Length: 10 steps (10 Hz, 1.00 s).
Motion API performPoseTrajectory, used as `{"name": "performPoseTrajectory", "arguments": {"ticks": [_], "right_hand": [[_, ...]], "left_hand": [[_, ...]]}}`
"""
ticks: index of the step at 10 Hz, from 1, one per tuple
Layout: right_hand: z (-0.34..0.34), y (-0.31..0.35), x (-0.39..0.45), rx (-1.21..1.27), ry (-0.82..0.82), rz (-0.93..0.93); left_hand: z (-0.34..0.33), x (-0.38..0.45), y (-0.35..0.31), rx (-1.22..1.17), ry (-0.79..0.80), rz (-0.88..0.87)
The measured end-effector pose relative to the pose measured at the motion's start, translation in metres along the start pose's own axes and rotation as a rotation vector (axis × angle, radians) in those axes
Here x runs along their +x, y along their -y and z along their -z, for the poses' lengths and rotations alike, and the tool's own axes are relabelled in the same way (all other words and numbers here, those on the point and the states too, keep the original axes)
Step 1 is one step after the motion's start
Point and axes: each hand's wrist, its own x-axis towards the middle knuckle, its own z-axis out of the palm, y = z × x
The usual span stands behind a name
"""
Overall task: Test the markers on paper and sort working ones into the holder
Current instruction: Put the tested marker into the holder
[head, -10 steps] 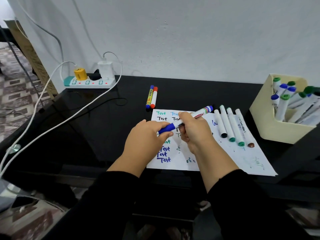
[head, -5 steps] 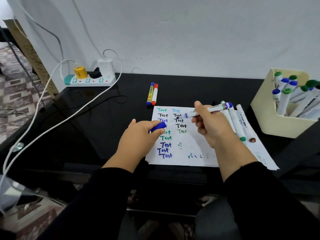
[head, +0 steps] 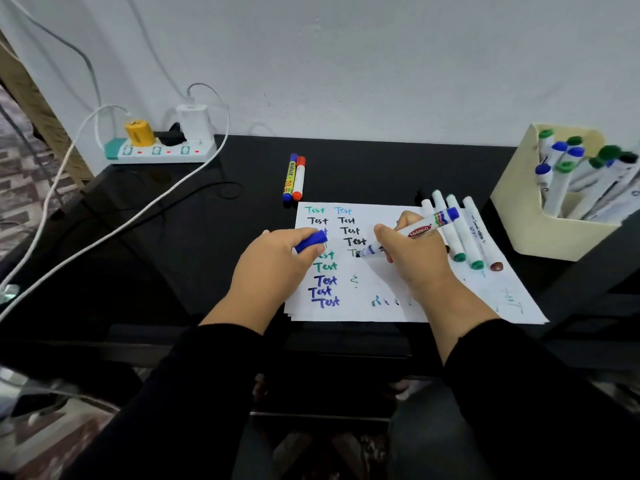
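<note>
Writing a test word mid-frame, the right hand pinches a blue marker on the paper; the left hand grips its cap. Next likely: recapping.

I see a glossy black tabletop; matt white paper; smooth plastic markers; a matt cream holder; dark cloth sleeves.
</note>
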Motion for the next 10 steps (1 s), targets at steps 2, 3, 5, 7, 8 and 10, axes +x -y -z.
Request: {"name": "performPoseTrajectory", "arguments": {"ticks": [2,3,5,7,8,10], "right_hand": [[-0.0027,-0.0023,-0.0008,-0.046,0.052,0.008],[-0.0034,-0.0021,-0.0012,-0.116,0.067,0.031],[-0.0018,-0.0010,0.0002,-0.061,0.014,0.011],[-0.0017,-0.0011,-0.0019,-0.083,0.069,0.034],[-0.0002,-0.0006,-0.0023,-0.030,0.049,0.015],[-0.0015,-0.0016,-0.0008,-0.051,-0.004,0.028]], "left_hand": [[-0.0047,0.0056,-0.0002,0.037,0.024,0.003],[-0.0054,0.0066,-0.0005,0.034,0.027,-0.001],[-0.0055,0.0056,0.0025,0.043,0.028,0.004],[-0.0048,0.0066,0.0027,0.058,0.036,0.008],[-0.0052,0.0063,0.0026,0.071,0.041,-0.001],[-0.0065,0.0058,0.0028,0.042,0.043,0.003]]}}
